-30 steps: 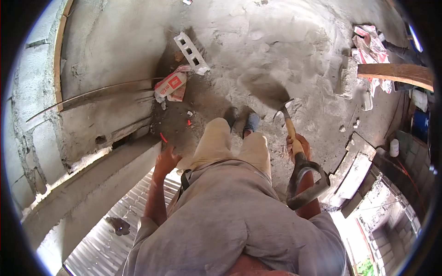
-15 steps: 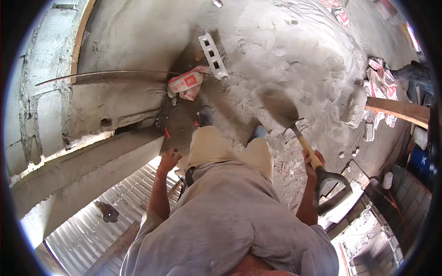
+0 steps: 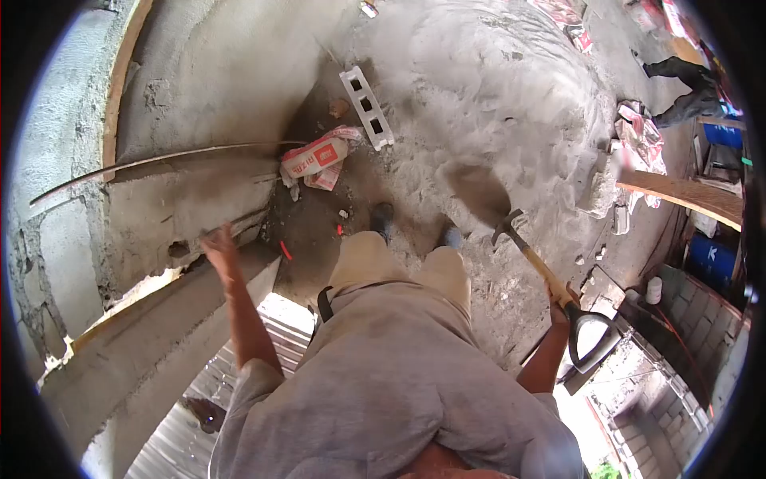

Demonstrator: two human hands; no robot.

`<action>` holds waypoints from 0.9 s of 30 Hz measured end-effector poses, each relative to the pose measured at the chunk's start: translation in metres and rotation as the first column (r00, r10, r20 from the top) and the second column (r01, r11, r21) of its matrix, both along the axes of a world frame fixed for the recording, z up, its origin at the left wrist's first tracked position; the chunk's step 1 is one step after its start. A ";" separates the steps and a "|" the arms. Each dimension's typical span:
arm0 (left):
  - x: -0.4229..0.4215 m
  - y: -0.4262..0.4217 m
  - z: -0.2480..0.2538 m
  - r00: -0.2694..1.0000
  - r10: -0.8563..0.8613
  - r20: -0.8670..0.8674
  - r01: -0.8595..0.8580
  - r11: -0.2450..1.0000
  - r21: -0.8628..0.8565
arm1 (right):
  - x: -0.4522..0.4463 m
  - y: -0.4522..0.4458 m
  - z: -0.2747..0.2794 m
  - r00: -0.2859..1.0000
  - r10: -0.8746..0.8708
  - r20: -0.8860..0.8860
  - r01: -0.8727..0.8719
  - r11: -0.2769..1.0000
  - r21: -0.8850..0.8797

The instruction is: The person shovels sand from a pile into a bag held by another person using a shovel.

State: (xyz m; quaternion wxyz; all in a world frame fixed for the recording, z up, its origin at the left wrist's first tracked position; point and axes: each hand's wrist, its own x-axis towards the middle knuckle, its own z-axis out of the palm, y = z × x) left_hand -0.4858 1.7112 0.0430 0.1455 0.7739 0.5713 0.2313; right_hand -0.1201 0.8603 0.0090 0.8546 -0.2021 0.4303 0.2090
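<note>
My right hand [image 3: 561, 298] is closed around the wooden shaft of a shovel [image 3: 528, 254], just below its black D-shaped grip. The shovel slants forward, and its dusty blade [image 3: 481, 194] lies at the grey sand heap [image 3: 511, 120]. Out to the left, my left hand [image 3: 220, 246] is raised near the concrete wall ledge, slightly blurred. Its fingers look apart and nothing shows in them. Whether it touches the wall I cannot tell.
A hollow concrete block [image 3: 367, 108] lies ahead beside a red-and-white cement bag [image 3: 315, 158]. A thin rod [image 3: 167, 156] leans along the left wall. To the right are a wooden plank [image 3: 682, 197], a blue container [image 3: 710, 259] and another person's dark-clothed leg [image 3: 690, 96].
My left hand has swung outward and forward to the left, toward the wall. My right hand and the shovel's grip have shifted slightly right and back. The person's legs at right show more.
</note>
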 end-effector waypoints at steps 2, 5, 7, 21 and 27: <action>0.065 0.044 0.078 0.906 0.010 0.423 0.010 0.999 -0.045 | -0.007 0.011 -0.001 1.000 -0.016 0.001 0.016 0.999 -0.037; 0.111 0.109 0.138 0.917 0.138 0.375 -0.068 0.979 -0.194 | -0.009 -0.002 -0.014 1.000 0.007 0.000 -0.007 1.000 -0.026; 0.105 0.127 0.119 0.857 -0.135 0.498 0.299 0.917 -0.265 | -0.005 -0.006 -0.018 1.000 0.007 -0.001 -0.007 0.995 -0.095; 0.268 -0.081 -0.215 0.721 -0.693 0.031 0.309 0.280 -0.909 | 0.027 0.067 0.002 0.807 0.454 0.377 -0.158 0.783 -0.602; 0.390 -0.080 -0.287 0.382 -0.883 -0.272 0.478 0.440 -0.760 | 0.033 0.081 0.028 0.968 0.066 0.243 0.019 0.943 -0.331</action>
